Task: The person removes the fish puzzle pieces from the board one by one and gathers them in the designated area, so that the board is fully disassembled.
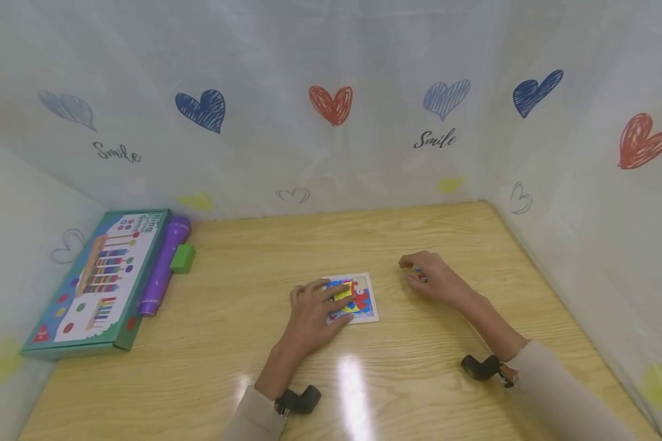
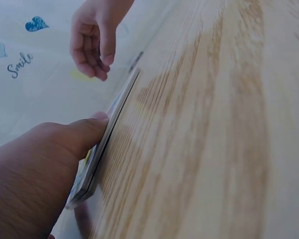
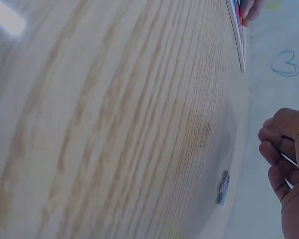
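A small picture puzzle (image 1: 368,304) with a pale frame and a red, yellow and blue picture lies flat on the wooden table. My left hand (image 1: 312,312) rests over its left part with fingers spread. In the left wrist view, the thumb (image 2: 92,130) touches the puzzle's edge. To the right, my right hand (image 1: 433,278) hovers over the table with loosely curled fingers (image 3: 279,149), and nothing shows between them. Below it, partly hidden in the head view, a small colourful piece (image 3: 223,188) lies on the table; whether it is one piece or a stack I cannot tell.
At the left edge lies a ring game box (image 1: 102,275) in green and white. Against it are a purple microphone-shaped toy (image 1: 165,263) and a green block (image 1: 183,258). A pale curtain (image 1: 265,153) printed with hearts surrounds the table (image 1: 243,257).
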The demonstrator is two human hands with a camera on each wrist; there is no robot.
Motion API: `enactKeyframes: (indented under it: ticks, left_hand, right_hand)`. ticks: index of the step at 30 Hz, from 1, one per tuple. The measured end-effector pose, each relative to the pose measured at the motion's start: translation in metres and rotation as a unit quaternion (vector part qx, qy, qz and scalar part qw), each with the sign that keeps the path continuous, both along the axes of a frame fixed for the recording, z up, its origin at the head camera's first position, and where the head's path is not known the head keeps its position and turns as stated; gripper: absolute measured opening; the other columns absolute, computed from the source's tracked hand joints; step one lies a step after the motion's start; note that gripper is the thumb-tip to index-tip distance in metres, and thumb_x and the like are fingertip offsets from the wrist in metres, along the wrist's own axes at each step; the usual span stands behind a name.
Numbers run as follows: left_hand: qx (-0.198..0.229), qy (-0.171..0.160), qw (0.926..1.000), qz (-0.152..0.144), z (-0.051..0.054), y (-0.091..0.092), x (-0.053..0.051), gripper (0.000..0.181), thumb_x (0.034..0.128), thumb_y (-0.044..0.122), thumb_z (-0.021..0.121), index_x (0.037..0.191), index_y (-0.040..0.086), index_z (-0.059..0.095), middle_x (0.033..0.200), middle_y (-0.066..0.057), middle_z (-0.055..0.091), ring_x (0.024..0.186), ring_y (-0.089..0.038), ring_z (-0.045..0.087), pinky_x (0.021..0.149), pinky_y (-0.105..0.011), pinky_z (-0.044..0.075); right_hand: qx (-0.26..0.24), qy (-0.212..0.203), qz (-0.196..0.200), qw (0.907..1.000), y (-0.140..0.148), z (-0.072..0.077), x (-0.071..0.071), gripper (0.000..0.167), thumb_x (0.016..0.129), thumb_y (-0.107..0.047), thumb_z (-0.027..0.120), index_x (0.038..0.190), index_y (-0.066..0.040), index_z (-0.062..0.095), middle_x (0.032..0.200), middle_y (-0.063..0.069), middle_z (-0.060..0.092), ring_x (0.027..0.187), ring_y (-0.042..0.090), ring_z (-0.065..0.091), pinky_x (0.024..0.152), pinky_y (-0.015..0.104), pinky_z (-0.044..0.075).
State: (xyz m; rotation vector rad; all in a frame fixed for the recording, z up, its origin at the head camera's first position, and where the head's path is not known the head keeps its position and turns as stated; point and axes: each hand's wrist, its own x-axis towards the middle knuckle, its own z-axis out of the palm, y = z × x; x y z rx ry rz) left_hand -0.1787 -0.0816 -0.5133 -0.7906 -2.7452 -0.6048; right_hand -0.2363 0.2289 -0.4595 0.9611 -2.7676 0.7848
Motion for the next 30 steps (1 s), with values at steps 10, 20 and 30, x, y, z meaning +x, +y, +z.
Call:
enactKeyframes:
  ticks: [10,20,30]
  left_hand:
    - [0.005,0.034,0.9989,-0.031,0.001,0.001,0.002,0.028,0.0947,0.044,0.067,0.121,0.036,0.074,0.130,0.012,0.065,0.135,-0.033,0.042,0.098,-0.060,0.026]
    - [0.012,0.051,0.9977,-0.044,0.000,0.002,0.003,0.025,0.0942,0.039,0.070,0.119,0.036,0.075,0.127,0.013,0.066,0.135,-0.035,0.043,0.100,-0.062,0.025]
    - [0.000,0.031,0.9987,-0.039,0.001,0.001,0.005,0.028,0.0967,0.042,0.065,0.123,0.038,0.072,0.130,0.013,0.064,0.137,-0.034,0.040,0.102,-0.061,0.024]
  right_hand:
    - [0.020,0.000,0.006,0.9998,-0.016,-0.001,0.000,0.026,0.088,0.004,0.069,0.114,0.003,0.066,0.107,0.013,0.069,0.104,0.033,0.062,0.096,0.055,0.043]
    - [-0.012,0.010,0.032,0.9994,-0.034,-0.003,0.002,0.027,0.086,0.002,0.071,0.113,0.000,0.066,0.106,0.010,0.069,0.102,0.029,0.062,0.094,0.054,0.043]
    - [-0.008,-0.017,0.032,0.9993,-0.054,0.000,0.002,0.025,0.090,-0.002,0.069,0.114,-0.002,0.067,0.107,0.006,0.069,0.103,0.024,0.061,0.098,0.050,0.041]
